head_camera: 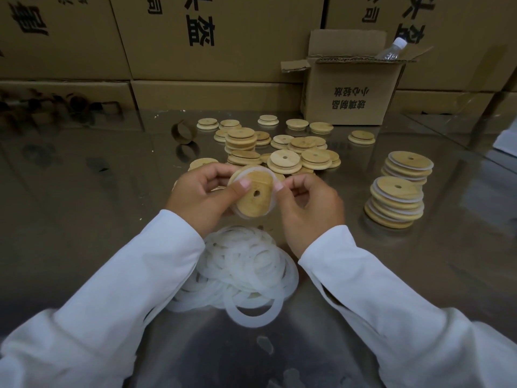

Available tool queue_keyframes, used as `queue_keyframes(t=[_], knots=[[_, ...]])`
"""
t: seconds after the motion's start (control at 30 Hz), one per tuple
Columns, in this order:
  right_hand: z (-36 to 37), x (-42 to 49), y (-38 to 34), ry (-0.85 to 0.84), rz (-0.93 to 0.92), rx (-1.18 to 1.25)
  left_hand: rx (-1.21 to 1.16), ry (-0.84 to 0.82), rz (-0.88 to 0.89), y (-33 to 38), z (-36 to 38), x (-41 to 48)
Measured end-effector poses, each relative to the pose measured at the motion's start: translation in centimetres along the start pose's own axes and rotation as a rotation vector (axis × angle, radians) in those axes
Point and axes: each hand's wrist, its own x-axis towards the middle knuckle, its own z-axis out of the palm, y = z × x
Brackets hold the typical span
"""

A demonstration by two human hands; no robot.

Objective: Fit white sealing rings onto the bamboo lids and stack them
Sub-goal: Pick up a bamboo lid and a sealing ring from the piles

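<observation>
Bamboo lid [253, 196] tilted toward camera, left hand [195, 201] fingers gripping it, right hand [312, 210] fingers pinching ring [265, 171]

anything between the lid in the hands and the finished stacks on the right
Nothing visible does. The left hand grips the bamboo lid, the right hand pinches its white sealing ring, and only steel table shows between them and the nearer finished stack.

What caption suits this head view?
Left hand and right hand fit a sealing ring onto a bamboo lid, finished stacks alongside.
</observation>
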Motion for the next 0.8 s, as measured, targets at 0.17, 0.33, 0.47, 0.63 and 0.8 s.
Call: queue_keyframes(t=[0.17, 0.33, 0.47, 0.63, 0.8], knots=[[-0.2, 0.12, 0.2, 0.013, -0.071, -0.094, -0.033, -0.135, -0.109, -0.18, 0.19, -0.05], [-0.04, -0.16, 0.14, -0.082, -0.143, -0.162, 0.123, -0.144, -0.078, -0.07, 0.07, -0.1], [0.05, -0.3, -0.09, -0.127, -0.207, -0.185, 0.197, -0.154, 0.023, 0.08, 0.01, -0.18], [0.01, -0.06, -0.02, -0.133, -0.176, -0.189, 0.461, -0.133, 0.181, 0.05, -0.39, 0.04], [0.12, 0.15, 0.0, -0.089, -0.146, -0.191, 0.493, -0.124, 0.253, 0.52, -0.6, -0.02]])
